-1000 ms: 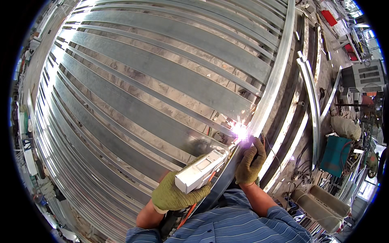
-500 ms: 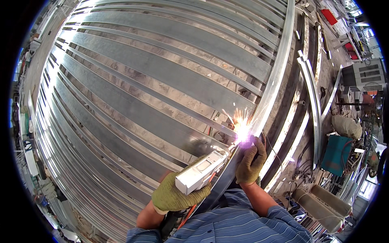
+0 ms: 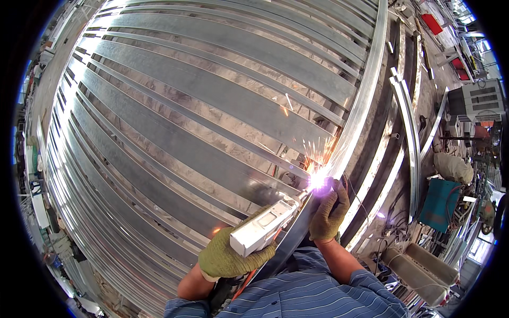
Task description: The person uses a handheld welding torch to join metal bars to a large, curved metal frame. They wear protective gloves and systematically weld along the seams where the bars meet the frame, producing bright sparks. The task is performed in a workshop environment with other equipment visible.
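Observation:
My left hand, in a green knit glove, is wrapped around a boxy white welding gun. A narrow nozzle at its far end points into a blinding white-violet weld spot, from which orange sparks fan upward. This spot sits where a flat steel bar meets the long side rail of a large metal frame. Just right of the glare, my gloved right hand has its fingers curled together against the rail. Brightness hides its fingertips and whatever they grip. An orange hose runs down beneath the gun.
Parallel steel bars stretch across the frame to the left, with gaps between them. On the floor to the right lie loose metal profiles, a teal box, a grey machine and beige channel pieces.
The sparks have spread in a different pattern, some flying farther up over the bars. The glare has shifted very slightly left; both hands and the welding gun stay nearly in place.

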A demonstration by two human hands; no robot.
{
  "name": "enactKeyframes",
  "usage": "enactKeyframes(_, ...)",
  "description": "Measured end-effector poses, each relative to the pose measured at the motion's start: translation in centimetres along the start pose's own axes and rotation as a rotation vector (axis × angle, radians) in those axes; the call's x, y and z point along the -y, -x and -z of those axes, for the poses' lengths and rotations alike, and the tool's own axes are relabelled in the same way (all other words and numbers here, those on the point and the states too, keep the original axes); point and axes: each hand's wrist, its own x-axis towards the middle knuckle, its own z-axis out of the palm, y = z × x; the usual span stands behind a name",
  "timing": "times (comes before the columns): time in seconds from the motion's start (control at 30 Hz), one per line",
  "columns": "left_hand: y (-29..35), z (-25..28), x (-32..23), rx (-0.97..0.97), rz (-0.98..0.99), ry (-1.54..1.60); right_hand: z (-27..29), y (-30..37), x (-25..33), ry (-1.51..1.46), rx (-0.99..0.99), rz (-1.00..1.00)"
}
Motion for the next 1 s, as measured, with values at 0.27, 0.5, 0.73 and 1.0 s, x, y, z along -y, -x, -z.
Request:
enactKeyframes(0.27,0.1,0.3,-0.5,0.019,0.004,0.026,0.1,0.1,-0.1,-0.007,-0.017,-0.026)
enactKeyframes(0.5,0.9,0.0,-0.3,0.025,0.053,0.108,1.0,0.2,0.2,0.003,0.075,-0.090)
enactKeyframes(0.73,1.6,0.3,-2.0,0.013,0.105,0.165,1.7,-1.2,1.0,0.247,0.215,0.145)
enactKeyframes(1.0,0.4,0.2,-1.0,0.015,0.064,0.151,0.9,0.6,-1.0,-0.003,0.077,0.000)
